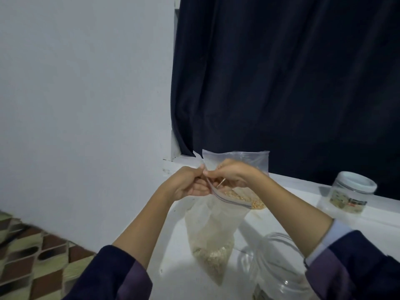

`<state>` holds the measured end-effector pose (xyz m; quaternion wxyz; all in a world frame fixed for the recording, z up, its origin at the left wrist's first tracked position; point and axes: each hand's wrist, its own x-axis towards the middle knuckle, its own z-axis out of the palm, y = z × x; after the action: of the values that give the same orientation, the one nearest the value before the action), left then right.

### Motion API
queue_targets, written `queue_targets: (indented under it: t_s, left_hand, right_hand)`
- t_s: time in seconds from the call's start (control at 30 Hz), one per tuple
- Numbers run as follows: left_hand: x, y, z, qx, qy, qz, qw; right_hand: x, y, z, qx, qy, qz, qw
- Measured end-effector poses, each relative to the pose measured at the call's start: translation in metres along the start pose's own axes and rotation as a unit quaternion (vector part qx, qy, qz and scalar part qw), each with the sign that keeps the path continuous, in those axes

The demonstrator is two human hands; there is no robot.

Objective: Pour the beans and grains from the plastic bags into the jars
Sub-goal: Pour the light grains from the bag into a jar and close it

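Two hands meet at the top corner of a clear zip bag in the head view. The left hand has its fingers curled, pinching one lip of the bag's mouth; the right hand pinches the other lip just beside it, knuckles up. The bag is thin, crinkly plastic with a bluish zip strip running down to the right from the pinch. It hangs with its long axis near upright, mouth up and its pointed bottom corner down, above a white table. Pale, fine grains fill only its lowest part.

Behind the hands a second plastic bag stands against the sill, its flat top edge up, with yellow kernels heaped at its base.

An open round jar of clear plastic sits on the table at lower right, just beside the hanging bag, its mouth facing up. Well apart on the white ledge stands a smaller clear jar with a white lid, upright and labelled.

A dark pleated curtain hangs behind, beside a smooth pale wall. Dark sleeves cover both forearms.
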<state>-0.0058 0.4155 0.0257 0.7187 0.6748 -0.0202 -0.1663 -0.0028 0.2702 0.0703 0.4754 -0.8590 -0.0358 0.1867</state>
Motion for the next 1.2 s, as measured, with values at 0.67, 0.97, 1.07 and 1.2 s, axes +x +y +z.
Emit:
queue_targets:
  t_s: [0.67,0.97,1.07,1.2]
  left_hand:
    - [-0.016,-0.008,-0.001,0.233,-0.053,0.072,0.968]
    - [-0.006,0.030,0.032,0.118,0.080,0.208,0.968]
    - [-0.004,0.039,0.039,0.099,0.080,0.220,0.967]
    - [0.003,0.022,0.036,0.093,0.035,0.161,0.982]
  right_hand:
    - [-0.013,0.006,0.000,-0.207,-0.049,-0.025,0.977]
    - [-0.023,-0.012,-0.011,0.145,0.025,-0.102,0.984]
    - [-0.026,-0.009,-0.018,0.178,0.034,-0.118,0.976]
    - [-0.020,0.011,-0.021,0.155,-0.025,-0.083,0.984]
